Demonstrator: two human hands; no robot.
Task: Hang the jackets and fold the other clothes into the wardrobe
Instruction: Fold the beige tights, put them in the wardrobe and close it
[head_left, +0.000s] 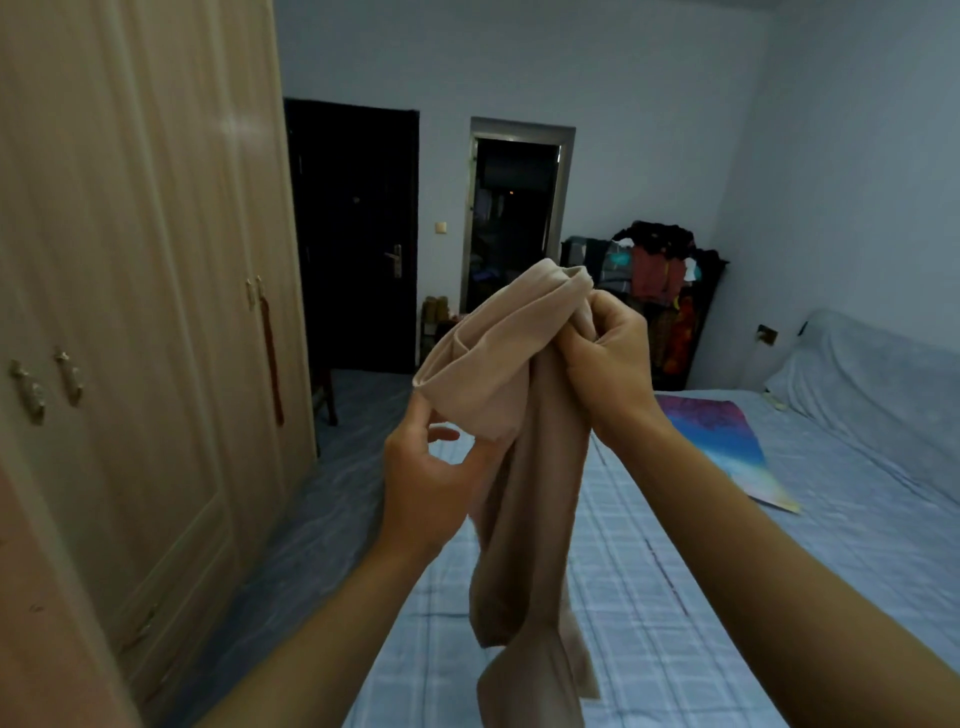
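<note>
Beige tights (519, 499) hang in mid-air at the centre of your view, above the near part of the bed (649, 597), which stretches from 6 toward 3 o'clock. Your right hand (608, 358) is clenched round the bunched top, and the legs drop from it toward 6 o'clock, doubled and slightly twisted. Your left hand (426, 478) pinches the lower corner of the wide waistband (493, 358), at about 8 o'clock from the right fist.

The step in hand looks like straightening the garment before folding. Draw the waistband flat between both hands so its corners sit level. Then let the legs untwist under their own weight. The fabric looks thin and stretchy, so pull gently: a hard tug would distort it, and a loose pinch would let it slip. Fold it on the bed, because the wardrobe (130, 312) at 9 o'clock has its doors closed and you will need a free hand for them.
</note>
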